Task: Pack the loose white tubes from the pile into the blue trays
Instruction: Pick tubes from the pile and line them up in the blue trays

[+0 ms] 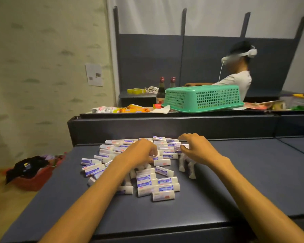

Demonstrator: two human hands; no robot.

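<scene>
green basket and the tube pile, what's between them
In the head view, a dark raised ledge lies between the green basket and the tube pile.

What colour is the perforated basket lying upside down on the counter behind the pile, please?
Green, seen clearly in the head view: basket.

A matt, smooth dark blue-grey surface is seen on the worktop (253, 172). The white tubes (162, 196) are finished in slightly glossy plastic with printed paper-like labels (blue and red). The green basket (203, 99) is moulded of perforated plastic, and the dark bottles (161, 90) are seen to be glossy.
</scene>
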